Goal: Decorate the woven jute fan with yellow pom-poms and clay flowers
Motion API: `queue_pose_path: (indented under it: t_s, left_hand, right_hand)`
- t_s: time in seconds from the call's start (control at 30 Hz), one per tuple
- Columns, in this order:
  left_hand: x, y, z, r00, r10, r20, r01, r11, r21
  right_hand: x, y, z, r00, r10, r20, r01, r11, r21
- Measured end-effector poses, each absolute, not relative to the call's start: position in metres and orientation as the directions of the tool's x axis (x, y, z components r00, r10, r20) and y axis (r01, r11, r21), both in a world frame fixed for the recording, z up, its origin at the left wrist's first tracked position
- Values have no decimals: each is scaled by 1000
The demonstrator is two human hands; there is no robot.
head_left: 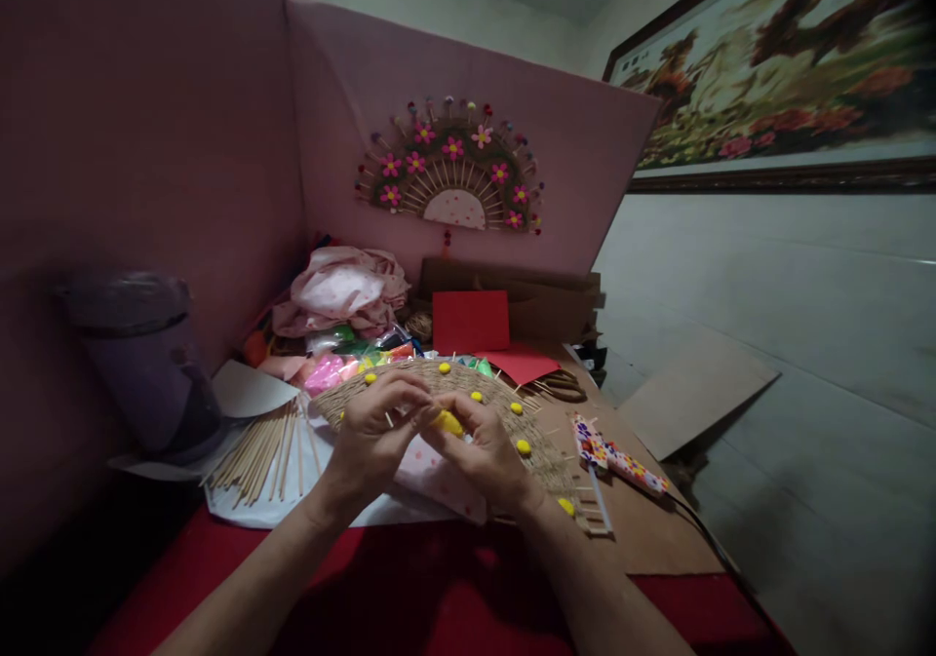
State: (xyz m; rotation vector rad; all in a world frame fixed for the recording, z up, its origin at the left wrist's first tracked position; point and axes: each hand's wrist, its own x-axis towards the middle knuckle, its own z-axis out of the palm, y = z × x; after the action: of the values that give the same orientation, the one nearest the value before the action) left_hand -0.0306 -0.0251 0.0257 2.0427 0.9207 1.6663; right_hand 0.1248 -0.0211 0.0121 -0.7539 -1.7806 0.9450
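Observation:
A soft yellow lump of modelling clay (448, 424) sits in my right hand (487, 446), held between its thumb and curled fingers. Just beside it, my left hand (372, 437) is closed in a pinch, its fingertips meeting those of the right. What the left fingertips pinch is too small to make out. Beneath both hands lies a half-round fan (541, 432) wound with tan cord, dotted with flat yellow clay pieces (524, 447) along its curve. Pink dotted cloth (431, 476) covers its inner part, partly hidden by my hands.
Thin wooden sticks (255, 451) lie on white sheeting at left, near a purple tumbler (146, 364). Behind are clay packets (329, 371), crumpled cloth (343, 290) and red card (470, 321). A flower-patterned glue gun (621, 461) rests right. A flowered fan (453, 169) hangs on the pink panel.

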Motion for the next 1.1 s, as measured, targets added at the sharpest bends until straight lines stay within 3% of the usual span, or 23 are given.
queue_pose_path:
  t_s: [0.17,0.5,0.63,0.77,0.9,1.1]
  left_hand:
    - [-34,-22,28,107,715,690,238,-693,681]
    - [-34,-24,29,216,765,607,254,-644,722]
    - [-32,-23,28,87,819,567,40,-572,819]
    - [-30,-22,30,-22,907,421,-194,-417,888]
    - [-29,-24,32,23,934,358,-139,-351,926]
    - [-28,-25,33,10,936,351,-101,-348,932]
  right_hand:
    - [125,-18,9,-315,881,352,-125,329,-936]
    - [125,-19,11,-386,846,369,-108,356,-928]
    - [126,-18,12,-379,839,391,-178,349,-920]
    - [126,-17,14,-351,846,401,-277,316,-908]
    - [125,-16,9,-326,861,390,-235,326,-916]
    - [126,-17,10,-140,857,496,-102,486,-868]
